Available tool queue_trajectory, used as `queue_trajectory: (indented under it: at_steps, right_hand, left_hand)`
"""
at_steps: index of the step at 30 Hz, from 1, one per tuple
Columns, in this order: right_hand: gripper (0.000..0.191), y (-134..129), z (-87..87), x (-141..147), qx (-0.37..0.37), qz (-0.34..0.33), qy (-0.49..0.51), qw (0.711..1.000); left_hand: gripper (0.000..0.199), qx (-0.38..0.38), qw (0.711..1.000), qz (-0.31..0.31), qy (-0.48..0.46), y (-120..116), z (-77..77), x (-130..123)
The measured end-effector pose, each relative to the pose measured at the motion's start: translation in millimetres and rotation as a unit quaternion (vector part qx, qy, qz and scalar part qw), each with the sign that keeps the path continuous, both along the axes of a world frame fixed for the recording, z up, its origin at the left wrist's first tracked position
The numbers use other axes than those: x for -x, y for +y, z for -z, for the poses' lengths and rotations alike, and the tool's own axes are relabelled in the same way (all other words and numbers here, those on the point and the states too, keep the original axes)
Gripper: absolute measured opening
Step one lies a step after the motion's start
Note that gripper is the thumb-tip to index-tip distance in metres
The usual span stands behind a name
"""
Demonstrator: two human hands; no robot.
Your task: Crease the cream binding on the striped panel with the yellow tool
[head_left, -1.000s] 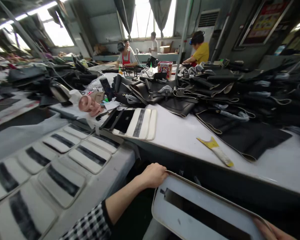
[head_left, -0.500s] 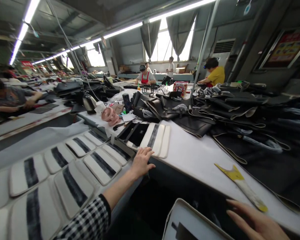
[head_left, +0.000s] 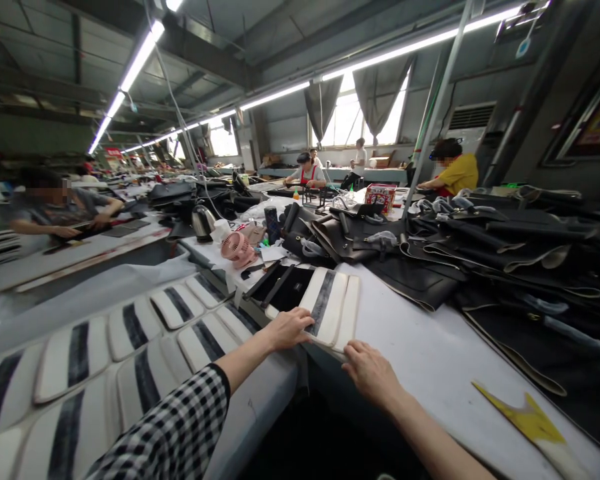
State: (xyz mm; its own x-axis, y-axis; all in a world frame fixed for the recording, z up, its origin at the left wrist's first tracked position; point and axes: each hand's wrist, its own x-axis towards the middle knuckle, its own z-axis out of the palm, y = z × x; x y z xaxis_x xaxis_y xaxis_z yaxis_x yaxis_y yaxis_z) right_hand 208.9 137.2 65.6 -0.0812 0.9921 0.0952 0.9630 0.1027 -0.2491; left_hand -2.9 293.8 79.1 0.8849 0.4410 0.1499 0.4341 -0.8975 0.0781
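Note:
Overlapping white panels (head_left: 347, 307) with rounded corners lie at the near edge of the white worktable; a dark stripe runs down the upper one. My left hand (head_left: 291, 328) is closed on their front left edge, fingertips on top, thumb side toward the stripe. At the front right corner my right hand (head_left: 373, 373) has its fingers closed on the edge. Black pieces (head_left: 293, 287) touch the panels on the left. How many panels each hand grips is hidden.
More striped white panels (head_left: 83, 353) cover the lower left table. Black leather pieces (head_left: 510, 253) are heaped at the right. A yellow-ended flat tool (head_left: 535, 420) lies front right. A pink fan (head_left: 239, 249) and metal kettle (head_left: 203, 223) stand behind. Co-workers (head_left: 60, 210) sit farther off.
My right hand has come from the lower right to the panels' corner. My left hand, spread before, has closed on their front edge. The view has shifted, and the white box below has left it.

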Motion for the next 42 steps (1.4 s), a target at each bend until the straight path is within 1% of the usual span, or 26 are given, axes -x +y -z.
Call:
queue_trajectory:
  at_steps: [4,10,15,17,19,20,21,22,23,25,27,28,29,31,33,35,37,38,39,40,42]
  right_hand:
    - [0.015,6,6.3,1,-0.019,0.016,-0.012,1.0]
    - [0.016,12,6.1,3,-0.026,0.021,-0.023,0.999]
    - [0.016,13,4.8,3,-0.029,0.022,-0.023,0.999]
    - [0.016,12,4.5,3,-0.028,0.021,-0.02,0.999]
    - [0.018,12,4.4,3,-0.027,0.02,-0.014,0.999]
    - [0.018,11,4.3,3,-0.027,0.019,-0.01,0.999]
    - [0.019,11,4.2,3,-0.026,0.018,-0.004,0.999]
    - [0.02,11,4.0,4,-0.026,0.018,0.004,0.999]
    - [0.02,10,3.7,5,-0.026,0.019,0.014,0.999]
    - [0.019,10,3.2,7,-0.024,0.024,0.039,0.999]
    - [0.018,10,3.1,9,-0.02,0.035,0.073,0.997]
    - [0.019,11,3.5,9,-0.017,0.043,0.093,0.995]
    - [0.02,13,3.9,8,-0.01,0.052,0.116,0.992]
    - [0.028,17,4.6,5,0.012,0.076,0.171,0.982]
    - [0.036,21,2.6,-2,0.04,0.103,0.239,0.965]
    - [0.044,26,-5.6,-10,0.056,0.13,0.317,0.938]
    - [0.061,31,-21.9,-15,0.056,0.155,0.389,0.906]
    - [0.07,34,-32.5,-15,0.056,0.164,0.433,0.885]
    - [0.076,37,-44.0,-14,0.062,0.171,0.491,0.852]
    - [0.078,41,-55.4,-11,0.078,0.176,0.562,0.805]
    - [0.073,51,-73.8,-1,0.122,0.187,0.691,0.688]
  left_hand:
    - [0.027,-0.031,0.999,0.039,0.015,6,2.1,1]
    - [0.018,-0.065,0.995,0.079,0.019,13,-1.4,0]
    - [0.017,-0.063,0.995,0.08,-0.009,14,0.6,-7]
    - [0.018,-0.052,0.996,0.06,-0.041,17,-1.3,-8]
    - [0.019,-0.047,0.994,0.007,-0.097,28,-11.7,-4]
    - [0.022,-0.049,0.989,-0.035,-0.134,38,-21.0,-1]
    - [0.028,-0.053,0.979,-0.084,-0.175,50,-32.9,4]
    - [0.034,-0.06,0.964,-0.14,-0.218,64,-46.8,10]
    - [0.037,-0.064,0.947,-0.186,-0.253,79,-61.8,17]
    - [0.036,-0.062,0.92,-0.244,-0.301,105,-90.6,28]
    - [0.033,-0.051,0.904,-0.267,-0.331,121,-111.0,33]
    - [0.032,-0.045,0.9,-0.268,-0.341,123,-116.4,32]
    - [0.03,-0.039,0.897,-0.265,-0.351,121,-118.6,29]
    - [0.028,-0.033,0.897,-0.246,-0.365,109,-114.9,20]
    - [0.026,-0.035,0.901,-0.216,-0.375,88,-105.0,10]
    - [0.024,-0.04,0.907,-0.176,-0.38,64,-93.1,2]
    - [0.025,-0.048,0.918,-0.124,-0.374,42,-80.6,-2]
    - [0.026,-0.051,0.924,-0.096,-0.367,32,-74.1,-3]
    - [0.027,-0.055,0.929,-0.069,-0.358,22,-67.4,-4]
    - [0.028,-0.06,0.934,-0.046,-0.348,13,-60.5,-4]
    - [0.029,-0.068,0.941,-0.011,-0.332,-3,-47.3,-6]
